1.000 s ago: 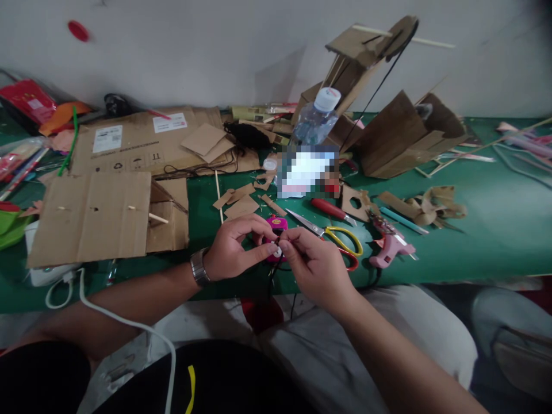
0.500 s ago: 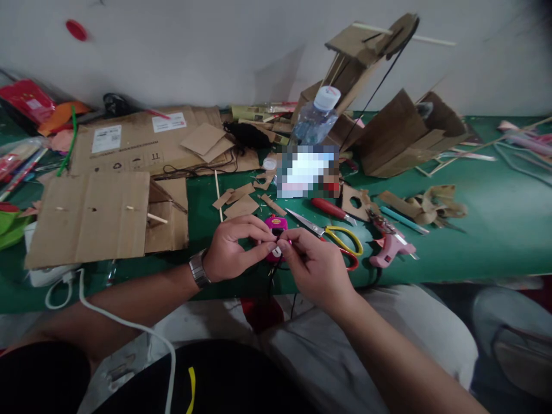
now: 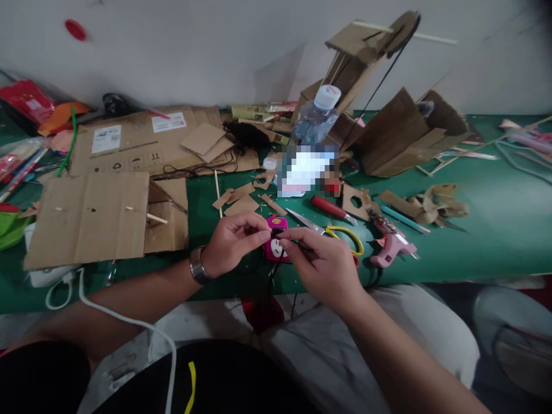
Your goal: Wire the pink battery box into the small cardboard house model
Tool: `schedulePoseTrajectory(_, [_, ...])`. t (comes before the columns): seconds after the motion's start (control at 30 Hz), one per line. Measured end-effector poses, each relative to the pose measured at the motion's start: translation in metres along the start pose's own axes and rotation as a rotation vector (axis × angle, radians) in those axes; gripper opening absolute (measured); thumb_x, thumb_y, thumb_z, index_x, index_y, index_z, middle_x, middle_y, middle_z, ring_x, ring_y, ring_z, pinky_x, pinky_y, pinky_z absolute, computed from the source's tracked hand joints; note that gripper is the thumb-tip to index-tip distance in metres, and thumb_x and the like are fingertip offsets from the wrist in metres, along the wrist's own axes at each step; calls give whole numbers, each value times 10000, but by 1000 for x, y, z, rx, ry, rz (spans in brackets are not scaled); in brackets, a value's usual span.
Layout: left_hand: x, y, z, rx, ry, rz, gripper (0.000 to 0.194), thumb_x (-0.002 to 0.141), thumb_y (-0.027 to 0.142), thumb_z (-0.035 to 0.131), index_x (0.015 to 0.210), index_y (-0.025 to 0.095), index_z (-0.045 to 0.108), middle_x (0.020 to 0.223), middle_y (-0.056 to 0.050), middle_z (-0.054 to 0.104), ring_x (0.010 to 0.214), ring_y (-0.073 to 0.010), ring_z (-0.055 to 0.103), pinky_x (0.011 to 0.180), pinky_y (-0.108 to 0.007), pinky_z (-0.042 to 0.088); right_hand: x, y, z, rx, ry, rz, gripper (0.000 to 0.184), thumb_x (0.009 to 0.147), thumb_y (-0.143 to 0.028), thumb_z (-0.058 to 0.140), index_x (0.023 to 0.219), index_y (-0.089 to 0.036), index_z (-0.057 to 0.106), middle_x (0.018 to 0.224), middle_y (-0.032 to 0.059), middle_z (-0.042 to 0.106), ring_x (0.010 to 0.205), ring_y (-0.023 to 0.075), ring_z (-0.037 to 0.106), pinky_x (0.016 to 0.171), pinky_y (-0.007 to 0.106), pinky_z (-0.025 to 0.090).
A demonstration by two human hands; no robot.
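Observation:
My left hand (image 3: 233, 244) is closed in a pinch, thumb against forefinger, at the end of a thin black string. My right hand (image 3: 321, 261) pinches the string too, a short way to the right. The string is so fine and dark that its run between the fingertips is hard to make out. Right below the fingers lies a bright pink power socket (image 3: 276, 250) with a white face and a dark patch near its top. A black cord (image 3: 271, 279) hangs from beside it toward the table's front edge.
Scissors (image 3: 345, 233), a red-handled cutter (image 3: 330, 208) and a pink glue gun (image 3: 392, 247) lie right of my hands. Cardboard scraps (image 3: 241, 204) and a cardboard box (image 3: 90, 218) are to the left. A plastic bottle (image 3: 314, 123) stands behind; a white cable (image 3: 129, 322) crosses my left forearm.
My hands were together at the fingertips and have drawn slightly apart, the right one moving right. More of the pink socket's white face shows between them.

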State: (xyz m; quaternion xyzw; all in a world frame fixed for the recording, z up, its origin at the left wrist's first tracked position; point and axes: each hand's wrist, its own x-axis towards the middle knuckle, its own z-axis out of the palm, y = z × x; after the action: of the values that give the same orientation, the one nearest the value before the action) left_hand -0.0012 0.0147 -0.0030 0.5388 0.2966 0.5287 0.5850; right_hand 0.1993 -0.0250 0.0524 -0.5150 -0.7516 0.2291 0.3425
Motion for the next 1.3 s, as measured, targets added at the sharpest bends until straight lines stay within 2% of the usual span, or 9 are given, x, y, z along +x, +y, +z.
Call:
schedulePoseTrajectory(0.13, [0, -3, -1, -59, 6, -82, 197, 889, 363, 833, 878, 175, 775, 899, -44, 735, 729, -107, 625, 692, -239, 527, 3, -2, -3, -17, 29, -62, 123, 1008, -238, 640, 991, -218, 760, 801, 7, 774, 652, 139, 693, 607, 252, 492])
schedulePoseTrajectory(0.33, [-2, -6, -1, -110, -16, -173, 227, 893, 375, 832, 903, 160, 760, 889, -48, 736, 713, -106, 634, 682, -232, 534, 3, -2, -2, -12, 31, -110, 101, 1005, -220, 633, 978, -214, 730, 884, 47, 756, 772, 177, 712, 683, 297, 552])
schedulePoseTrajectory(0.5, [-4, -2, 0, -71, -32, -163, 217, 895, 369, 827, 904, 162, 764, 871, -53, 739, 718, -119, 651, 675, -237, 547, 4, 0, 1, -68, 66, -171, 68, 977, -279, 701, 996, -217, 722, 993, 81, 750, 887, 228, 698, 795, 392, 572])
schedulePoseTrajectory(0.7, [-2, 6, 2, 13, -41, -98, 203, 889, 367, 828, 884, 171, 776, 895, -65, 772, 752, -129, 666, 722, -249, 558, 5, 0, 2, -124, 146, -212, 36, 948, -245, 730, 919, -236, 711, 911, 55, 760, 937, 255, 649, 849, 427, 543])
schedulePoseTrajectory(1.0, [-3, 7, 2, 4, -80, -137, 235, 896, 393, 816, 880, 164, 763, 868, -65, 759, 714, -132, 646, 701, -262, 548, 1, 0, 4, -95, 131, -147, 31, 975, -248, 704, 977, -248, 735, 904, 37, 793, 887, 244, 695, 824, 418, 551])
schedulePoseTrajectory(1.3, [-2, 1, 2, -69, -40, -165, 245, 882, 391, 836, 882, 158, 761, 860, -51, 734, 701, -114, 618, 680, -247, 533, 1, 0, 1, -116, 131, -133, 55, 989, -259, 694, 955, -244, 735, 867, 32, 793, 816, 225, 733, 811, 395, 526])
